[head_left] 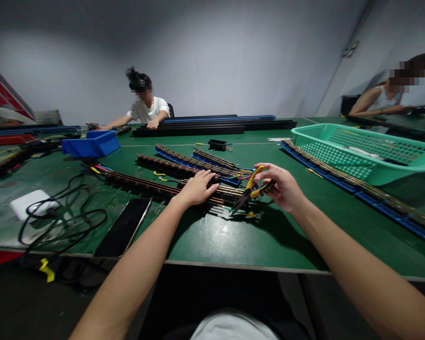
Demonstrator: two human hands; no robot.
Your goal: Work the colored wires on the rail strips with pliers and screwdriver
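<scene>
Noted at the centre of the green table (216, 243): laid across the long black strip (141, 182) with the left hand (198, 186), palm down, fingers loosely spread and pointing right. Judged to be steadying the strip by light pressure from above; gripping around it not seen. Reaching with those fingertips toward the neighbouring strip on the far side; contact there not possible to confirm.

Found holding yellow-handled pliers (248, 192) in the right hand (283, 186), with fingers curled around the spread handles and the tool's nose angled to the near left, over the strip's right end. Held this way probably to bring the nose to the wire ends there; whether biting on anything, cannot tell. Bunched close beside the handles, at the far side: coloured wires (247, 174), likely to crowd the tool.

Fanned out beyond the left hand: shorter blue-based strips (191, 161), lying close enough to limit sideways room. Set near left, beside the left forearm: a dark phone (125, 225), then a tangled black cable (87, 215) and a white adapter (35, 203), apparently a snagging risk for the strip's left end. Placed farther left: a blue bin (91, 144). Stationed to the right: a long curved strip (354, 189) and a green basket (378, 170), well apart from the pliers. Seen across the far side: a small black box (217, 145), stacked black bars (212, 128) and a co-worker (148, 108) leaning over the table.
</scene>
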